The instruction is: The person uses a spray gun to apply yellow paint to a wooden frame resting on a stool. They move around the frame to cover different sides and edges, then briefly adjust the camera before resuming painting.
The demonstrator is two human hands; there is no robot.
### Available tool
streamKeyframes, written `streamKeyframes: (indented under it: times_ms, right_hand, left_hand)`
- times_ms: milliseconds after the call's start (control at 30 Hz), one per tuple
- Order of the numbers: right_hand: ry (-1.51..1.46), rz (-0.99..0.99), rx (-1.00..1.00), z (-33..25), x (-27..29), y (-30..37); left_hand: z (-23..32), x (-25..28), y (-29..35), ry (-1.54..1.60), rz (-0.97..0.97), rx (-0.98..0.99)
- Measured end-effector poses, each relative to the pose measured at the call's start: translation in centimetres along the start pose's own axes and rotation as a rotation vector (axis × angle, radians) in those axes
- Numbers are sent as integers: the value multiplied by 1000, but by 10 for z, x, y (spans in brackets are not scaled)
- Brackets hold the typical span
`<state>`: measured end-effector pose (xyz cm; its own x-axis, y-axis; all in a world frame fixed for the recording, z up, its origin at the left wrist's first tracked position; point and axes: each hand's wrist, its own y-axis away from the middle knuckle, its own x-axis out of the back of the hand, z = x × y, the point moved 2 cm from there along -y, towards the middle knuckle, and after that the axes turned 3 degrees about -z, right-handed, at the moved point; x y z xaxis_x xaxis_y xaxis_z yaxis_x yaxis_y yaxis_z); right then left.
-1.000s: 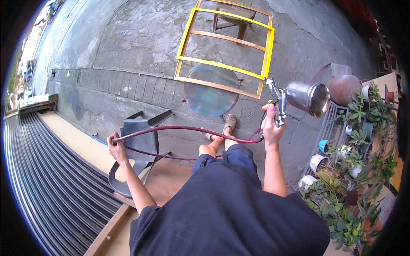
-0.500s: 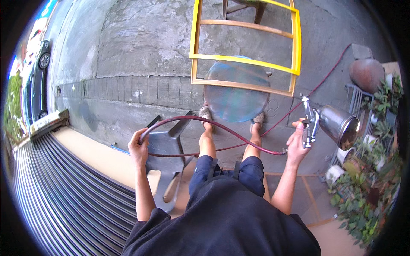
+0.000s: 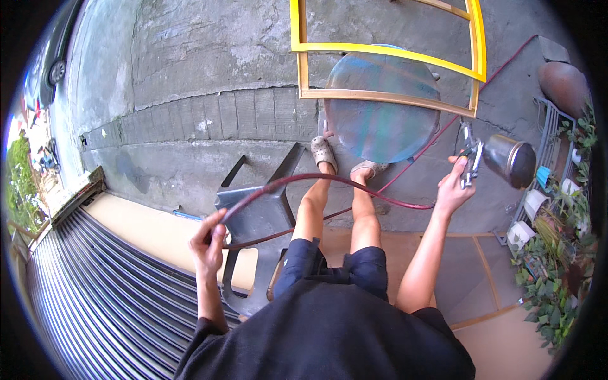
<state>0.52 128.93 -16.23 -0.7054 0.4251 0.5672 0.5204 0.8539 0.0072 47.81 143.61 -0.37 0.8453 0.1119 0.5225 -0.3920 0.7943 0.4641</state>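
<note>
My right hand (image 3: 455, 189) is closed round the handle of a metal spray gun (image 3: 474, 159), whose silver cup (image 3: 506, 159) juts out to the right. A dark red air hose (image 3: 329, 179) runs from below the gun in an arc across to my left. There my left hand (image 3: 209, 239) grips the hose between thumb and fingers. In front of my feet stands a round table (image 3: 380, 126) with a blue-green, paint-smeared top. Over its far part lies a wooden frame (image 3: 386, 100) with yellow-painted faces, apart from both hands.
A grey plastic chair (image 3: 263, 215) stands by my left leg, beside a corrugated metal shutter (image 3: 120, 285). To the right are a metal rack (image 3: 546, 145), potted plants (image 3: 557, 253) and a brown rounded pot (image 3: 563, 85). The hose trails over the concrete floor (image 3: 190, 57).
My view has shifted, so the frame and table sit higher and farther right. Both hands keep their holds; the spray gun's cup has turned slightly.
</note>
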Motion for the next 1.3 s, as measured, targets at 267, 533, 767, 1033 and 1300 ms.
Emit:
streamKeyframes:
  times_ms: [267, 533, 767, 1033, 1300]
  right_hand:
    - [14, 153, -91, 14, -52, 0]
    - [-191, -11, -195, 32, -181, 78]
    - [-267, -234, 74, -27, -253, 137]
    - [-288, -460, 146, -75, -276, 158]
    - [-246, -483, 166, -69, -272, 141]
  left_hand:
    - [-58, 46, 8, -67, 21, -93]
    - [-114, 104, 17, 259, 181, -34]
    - [-134, 124, 23, 275, 310, 36]
    - [-135, 124, 21, 281, 362, 39]
    - [-120, 114, 8, 235, 288, -6]
